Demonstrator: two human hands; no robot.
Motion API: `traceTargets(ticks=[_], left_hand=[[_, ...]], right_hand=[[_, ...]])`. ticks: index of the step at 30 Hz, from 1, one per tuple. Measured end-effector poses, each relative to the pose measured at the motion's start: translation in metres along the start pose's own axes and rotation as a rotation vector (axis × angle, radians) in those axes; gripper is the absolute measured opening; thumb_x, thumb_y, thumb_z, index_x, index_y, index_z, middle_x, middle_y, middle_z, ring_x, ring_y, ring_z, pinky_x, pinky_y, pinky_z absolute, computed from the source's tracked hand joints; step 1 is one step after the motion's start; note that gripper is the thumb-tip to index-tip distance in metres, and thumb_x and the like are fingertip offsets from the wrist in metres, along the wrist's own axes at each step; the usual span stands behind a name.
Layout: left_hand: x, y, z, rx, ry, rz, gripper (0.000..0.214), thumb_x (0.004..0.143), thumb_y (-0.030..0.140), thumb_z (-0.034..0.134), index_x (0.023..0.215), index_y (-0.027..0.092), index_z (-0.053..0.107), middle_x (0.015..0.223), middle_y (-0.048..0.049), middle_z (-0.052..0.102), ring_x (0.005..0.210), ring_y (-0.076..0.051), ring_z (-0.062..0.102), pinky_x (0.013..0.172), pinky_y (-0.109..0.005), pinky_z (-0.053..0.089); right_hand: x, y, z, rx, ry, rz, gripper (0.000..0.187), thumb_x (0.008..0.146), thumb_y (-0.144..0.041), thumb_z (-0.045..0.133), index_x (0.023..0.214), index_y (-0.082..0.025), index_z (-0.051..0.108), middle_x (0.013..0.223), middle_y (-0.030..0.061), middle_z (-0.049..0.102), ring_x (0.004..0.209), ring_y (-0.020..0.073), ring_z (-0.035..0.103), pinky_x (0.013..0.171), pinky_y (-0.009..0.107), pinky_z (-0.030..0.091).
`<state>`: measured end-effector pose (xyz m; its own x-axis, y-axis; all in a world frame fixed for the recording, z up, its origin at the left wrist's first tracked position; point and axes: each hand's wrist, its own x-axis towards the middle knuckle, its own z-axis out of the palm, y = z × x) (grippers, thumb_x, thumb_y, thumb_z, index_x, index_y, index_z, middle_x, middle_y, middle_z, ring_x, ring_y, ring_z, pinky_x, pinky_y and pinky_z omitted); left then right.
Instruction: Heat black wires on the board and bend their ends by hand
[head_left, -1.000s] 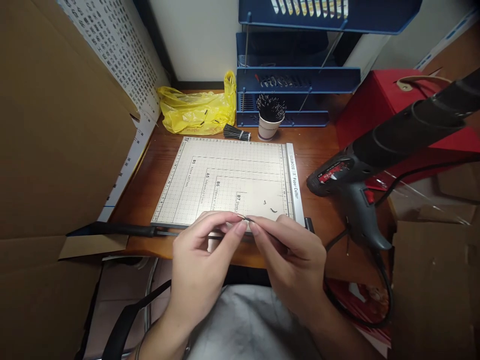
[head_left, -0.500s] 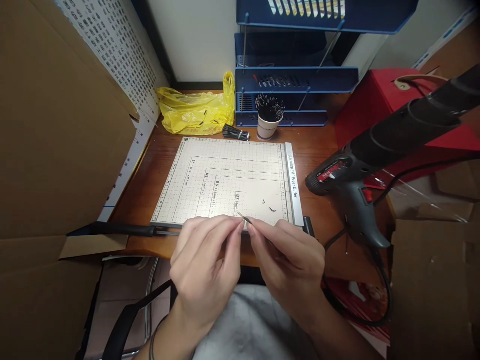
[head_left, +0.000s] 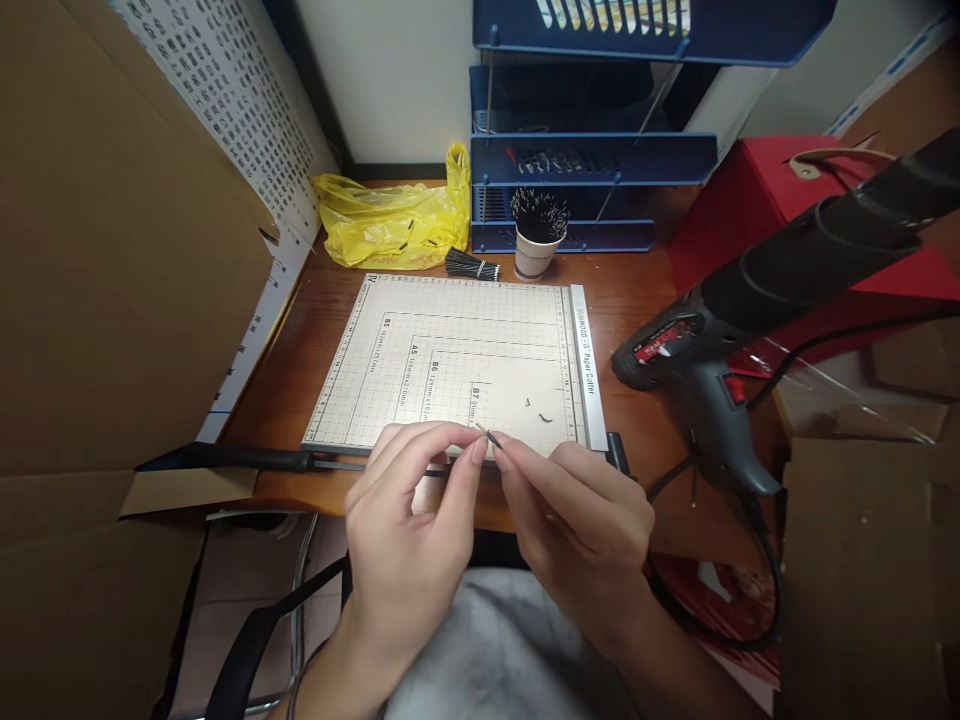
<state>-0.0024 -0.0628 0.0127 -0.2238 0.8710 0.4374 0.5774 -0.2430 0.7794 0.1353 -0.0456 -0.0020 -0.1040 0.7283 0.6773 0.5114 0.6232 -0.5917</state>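
Just above the near edge of the paper cutter board (head_left: 420, 400), a short black wire (head_left: 491, 438) with a pale, bare-looking tip sits between my fingertips. My right hand (head_left: 589, 515) pinches its dark part between thumb and forefinger. The thumb and forefinger of my left hand (head_left: 409, 530) close on the pale end; the exact contact there is too small to make out. Two dark scraps (head_left: 545, 418) lie on the board beyond my right hand.
Behind the board are a bundle of black wires (head_left: 471, 265), a paper cup (head_left: 534, 258) full of wires, a yellow bag (head_left: 390, 225) and a blue tray rack (head_left: 592, 160). A heat gun (head_left: 697, 370) stands at right by a red box (head_left: 787, 200). Cardboard (head_left: 127, 250) rises at left.
My left fingers have shifted slightly and spread a little, with a wider gap between forefinger and thumb behind the fingertips. My right hand keeps its pinch on the wire, almost unmoved.
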Motion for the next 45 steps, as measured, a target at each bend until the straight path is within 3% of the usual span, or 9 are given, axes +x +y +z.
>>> traceTargets(ticks=[6,13,18,22,25,37,45], left_hand=[[0.000,0.001,0.003,0.047,0.014,0.034,0.013,0.094,0.010,0.068,0.096,0.023,0.068,0.089,0.0020,0.072,0.083,-0.013,0.066,0.078,-0.026,0.053],[-0.001,0.003,0.003,0.110,0.004,0.066,0.012,0.097,0.010,0.063,0.097,0.021,0.065,0.089,0.0015,0.070,0.083,-0.012,0.064,0.077,-0.024,0.052],[-0.001,0.001,0.004,0.106,0.017,0.079,0.011,0.097,0.010,0.064,0.098,0.021,0.065,0.090,0.0020,0.070,0.085,-0.012,0.063,0.080,-0.024,0.051],[-0.002,0.002,0.005,0.118,0.033,0.106,0.012,0.095,0.009,0.066,0.100,0.020,0.066,0.091,0.0016,0.070,0.088,-0.011,0.063,0.084,-0.024,0.050],[-0.002,0.002,0.006,0.151,0.039,0.125,0.011,0.096,0.009,0.067,0.100,0.019,0.065,0.091,0.0014,0.071,0.088,-0.011,0.063,0.085,-0.024,0.050],[-0.001,0.001,0.007,0.194,-0.032,0.108,0.012,0.099,0.009,0.059,0.100,0.021,0.059,0.091,0.0017,0.066,0.089,-0.013,0.057,0.084,-0.023,0.046],[0.001,0.001,0.002,0.124,-0.123,0.112,0.015,0.099,0.007,0.055,0.099,0.023,0.055,0.092,0.0022,0.062,0.092,-0.013,0.057,0.085,-0.024,0.045]], right_hand=[[0.003,-0.001,-0.001,0.038,-0.022,0.023,0.022,0.091,-0.002,0.066,0.106,-0.014,0.076,0.060,-0.0060,0.046,0.048,0.0074,0.038,0.045,0.025,0.033],[0.002,-0.005,0.000,0.106,-0.033,0.099,0.021,0.091,-0.002,0.064,0.102,-0.016,0.077,0.059,-0.0067,0.047,0.048,0.0065,0.037,0.044,0.024,0.031],[0.002,-0.008,-0.002,0.263,-0.073,0.347,0.017,0.093,-0.009,0.067,0.091,-0.020,0.080,0.057,-0.0074,0.043,0.048,0.0060,0.040,0.045,0.022,0.031],[0.003,-0.011,-0.002,0.441,-0.128,0.565,0.018,0.096,-0.020,0.068,0.094,-0.028,0.083,0.059,-0.0060,0.056,0.054,0.0083,0.051,0.051,0.022,0.040],[0.003,-0.011,-0.002,0.493,-0.140,0.631,0.018,0.097,-0.024,0.068,0.097,-0.032,0.084,0.061,-0.0053,0.061,0.060,0.0101,0.057,0.056,0.023,0.043],[0.001,-0.008,-0.003,0.399,-0.168,0.550,0.019,0.097,-0.021,0.066,0.093,-0.029,0.082,0.060,-0.0062,0.051,0.055,0.0076,0.044,0.051,0.022,0.034],[0.001,-0.010,-0.007,0.260,-0.181,0.389,0.021,0.098,-0.014,0.061,0.079,-0.019,0.069,0.060,-0.0069,0.036,0.053,0.0060,0.035,0.050,0.023,0.028]])
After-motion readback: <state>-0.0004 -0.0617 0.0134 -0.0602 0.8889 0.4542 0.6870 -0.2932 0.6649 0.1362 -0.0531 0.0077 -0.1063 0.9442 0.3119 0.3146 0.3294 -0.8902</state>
